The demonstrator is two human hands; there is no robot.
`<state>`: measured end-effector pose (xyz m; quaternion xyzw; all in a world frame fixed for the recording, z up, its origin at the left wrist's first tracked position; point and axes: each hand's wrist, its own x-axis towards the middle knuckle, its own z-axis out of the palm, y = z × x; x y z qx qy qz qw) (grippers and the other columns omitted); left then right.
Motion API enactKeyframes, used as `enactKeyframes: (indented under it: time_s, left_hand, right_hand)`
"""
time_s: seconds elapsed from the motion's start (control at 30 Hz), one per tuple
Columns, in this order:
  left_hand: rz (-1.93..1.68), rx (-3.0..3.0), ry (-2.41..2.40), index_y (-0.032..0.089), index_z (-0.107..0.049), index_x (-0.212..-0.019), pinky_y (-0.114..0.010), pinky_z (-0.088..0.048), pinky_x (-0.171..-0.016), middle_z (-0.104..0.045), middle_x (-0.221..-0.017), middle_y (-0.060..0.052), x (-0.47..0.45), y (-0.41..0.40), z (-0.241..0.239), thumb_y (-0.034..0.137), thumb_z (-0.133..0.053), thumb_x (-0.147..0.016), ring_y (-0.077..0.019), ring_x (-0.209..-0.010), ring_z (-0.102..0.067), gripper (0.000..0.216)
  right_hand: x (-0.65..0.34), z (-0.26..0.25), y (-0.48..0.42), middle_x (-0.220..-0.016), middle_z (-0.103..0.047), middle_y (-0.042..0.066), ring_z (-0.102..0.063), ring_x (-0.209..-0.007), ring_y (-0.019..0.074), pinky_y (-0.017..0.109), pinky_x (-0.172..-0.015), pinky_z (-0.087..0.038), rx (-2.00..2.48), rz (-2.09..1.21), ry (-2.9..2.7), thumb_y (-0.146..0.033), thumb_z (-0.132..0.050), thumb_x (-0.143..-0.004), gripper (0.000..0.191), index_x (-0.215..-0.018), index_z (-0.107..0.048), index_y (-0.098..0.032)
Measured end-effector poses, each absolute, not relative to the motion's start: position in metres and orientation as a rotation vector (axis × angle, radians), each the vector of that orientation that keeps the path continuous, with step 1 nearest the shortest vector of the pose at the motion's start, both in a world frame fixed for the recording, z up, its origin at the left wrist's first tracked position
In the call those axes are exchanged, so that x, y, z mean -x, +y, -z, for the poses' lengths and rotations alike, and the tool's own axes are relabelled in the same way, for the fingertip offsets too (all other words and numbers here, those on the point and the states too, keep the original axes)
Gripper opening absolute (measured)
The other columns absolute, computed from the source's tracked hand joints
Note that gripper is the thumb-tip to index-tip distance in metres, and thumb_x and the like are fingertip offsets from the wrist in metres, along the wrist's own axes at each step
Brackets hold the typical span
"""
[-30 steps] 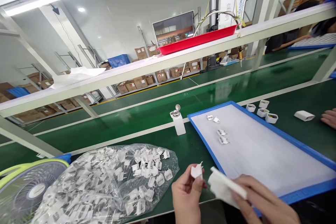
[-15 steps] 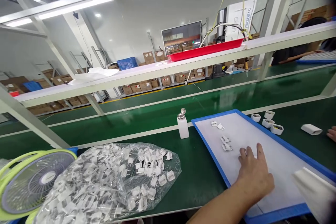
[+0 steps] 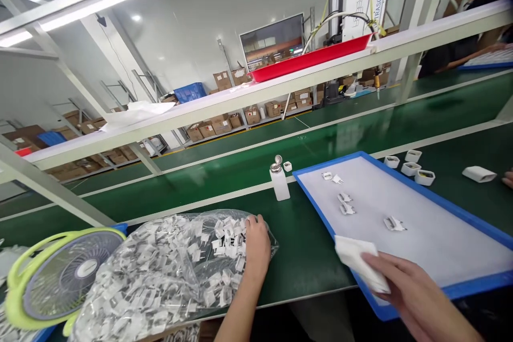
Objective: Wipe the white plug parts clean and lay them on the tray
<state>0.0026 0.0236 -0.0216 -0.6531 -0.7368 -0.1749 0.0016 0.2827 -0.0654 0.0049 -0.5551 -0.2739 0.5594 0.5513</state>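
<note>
My left hand (image 3: 257, 243) reaches over the right end of a clear plastic bag (image 3: 200, 264) full of white plug housings (image 3: 230, 232). Its fingers are bent among the housings there, and whatever they grip is hidden. Folded white cloth (image 3: 363, 262) is pinched in my right hand (image 3: 404, 283), above the near left edge of a blue-rimmed tray (image 3: 436, 200). On the tray's white surface lie several plug housings with pins, one of them a single housing (image 3: 395, 223) near the middle.
A white pump bottle (image 3: 279, 181) stands left of the tray, a small white part (image 3: 287, 166) behind it. Several white sleeves (image 3: 411, 169) sit beyond the tray. Another person's hand (image 3: 508, 179) shows at far right. A green fan (image 3: 68, 272) stands left; a shelf with a red tray (image 3: 312, 59) crosses overhead.
My left hand has left the tray and gone left to the bag. A plug housing now shows where it was. My right hand has brought the cloth leftward to the tray's near edge.
</note>
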Motion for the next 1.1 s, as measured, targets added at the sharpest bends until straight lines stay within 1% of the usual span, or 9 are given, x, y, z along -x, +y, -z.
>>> enactKeyframes:
  time_s: [0.17,0.3,0.43,0.53,0.7,0.77,0.87,0.93,1.1]
  left_hand:
    - [0.489,2.156,-2.263,0.011,-0.063,-0.112,-0.037,-0.044,-0.093,-0.063,-0.102,-0.014,0.005,0.028,0.021,-0.014,-0.037,-0.071,-0.0271,-0.103,-0.057,0.055]
    - [0.536,2.367,-2.155,0.011,-0.057,-0.131,-0.035,-0.045,-0.098,-0.064,-0.112,-0.016,0.006,0.023,0.014,-0.016,-0.03,-0.067,-0.0251,-0.111,-0.059,0.074]
    - [0.583,2.795,-1.874,0.02,-0.068,-0.12,-0.027,-0.046,-0.096,-0.069,-0.107,-0.008,-0.01,0.008,0.008,-0.012,-0.031,-0.077,-0.0192,-0.108,-0.061,0.065]
    - [0.706,3.171,-1.637,0.025,-0.073,-0.114,-0.027,-0.05,-0.086,-0.071,-0.098,-0.007,-0.021,-0.005,0.005,-0.005,-0.034,-0.084,-0.0207,-0.101,-0.064,0.057]
    - [1.096,3.106,-1.82,0.027,-0.069,-0.126,-0.036,-0.045,-0.102,-0.068,-0.126,-0.01,-0.026,-0.023,0.017,0.011,-0.039,-0.097,-0.0247,-0.12,-0.057,0.045]
    - [1.23,2.793,-2.116,0.023,-0.068,-0.126,-0.038,-0.049,-0.097,-0.066,-0.126,-0.013,-0.028,-0.03,0.029,0.022,-0.051,-0.096,-0.0255,-0.108,-0.062,0.034]
    - [1.264,2.499,-2.362,0.017,-0.068,-0.12,-0.038,-0.054,-0.079,-0.068,-0.113,-0.013,-0.033,-0.035,0.048,0.027,-0.067,-0.085,-0.0229,-0.081,-0.063,0.036]
    - [1.249,2.525,-2.332,0.016,-0.069,-0.117,-0.038,-0.055,-0.076,-0.069,-0.107,-0.012,-0.034,-0.033,0.058,0.021,-0.065,-0.083,-0.0222,-0.078,-0.062,0.034]
    - [1.267,2.618,-2.112,0.017,-0.072,-0.106,-0.039,-0.055,-0.08,-0.072,-0.094,-0.01,-0.031,-0.023,0.067,0.001,-0.05,-0.075,-0.0243,-0.086,-0.064,0.041]
  right_hand:
    - [-0.247,-0.028,-0.055,-0.09,-0.069,0.006,-0.06,-0.079,0.0202,0.027,-0.057,-0.056,1.067,-1.716,-0.284,-0.026,-0.092,-0.054,0.033,-0.081,-0.078,-0.016]
    - [-0.249,-0.02,-0.063,-0.083,-0.066,0.003,-0.054,-0.072,0.016,0.024,-0.052,-0.049,1.021,-1.729,-0.285,-0.027,-0.09,-0.063,0.023,-0.078,-0.077,-0.016]
    - [-0.245,-0.005,-0.068,-0.083,-0.066,0.003,-0.055,-0.075,0.0167,0.025,-0.061,-0.049,1.119,-1.649,-0.449,-0.041,-0.083,-0.074,0.028,-0.085,-0.077,-0.017]
    - [-0.234,0.01,-0.068,-0.073,-0.062,0.001,-0.054,-0.07,0.0164,0.026,-0.061,-0.046,1.276,-1.45,-0.883,-0.053,-0.064,-0.089,0.039,-0.086,-0.073,-0.015]
    - [-0.218,0.034,-0.067,-0.061,-0.05,-0.002,-0.05,-0.059,0.0151,0.026,-0.055,-0.04,1.478,-0.949,-1.346,-0.052,-0.046,-0.099,0.048,-0.069,-0.06,-0.017]
    - [-0.213,0.042,-0.064,-0.072,-0.059,0.002,-0.058,-0.07,0.0185,0.029,-0.066,-0.048,1.471,-0.846,-1.385,-0.047,-0.043,-0.102,0.043,-0.079,-0.065,-0.017]
    - [-0.208,0.053,-0.053,-0.107,-0.067,0.012,-0.063,-0.101,0.0255,0.038,-0.089,-0.052,1.404,-0.7,-1.512,-0.035,-0.038,-0.105,0.037,-0.116,-0.068,-0.017]
    - [-0.204,0.06,-0.043,-0.122,-0.065,0.016,-0.06,-0.113,0.0274,0.043,-0.097,-0.051,1.34,-0.626,-1.635,-0.027,-0.036,-0.104,0.038,-0.131,-0.062,-0.017]
    - [-0.198,0.073,-0.028,-0.124,-0.069,0.011,-0.06,-0.109,0.0248,0.041,-0.095,-0.054,1.071,-0.532,-2.023,-0.01,-0.042,-0.098,0.044,-0.137,-0.059,-0.019]
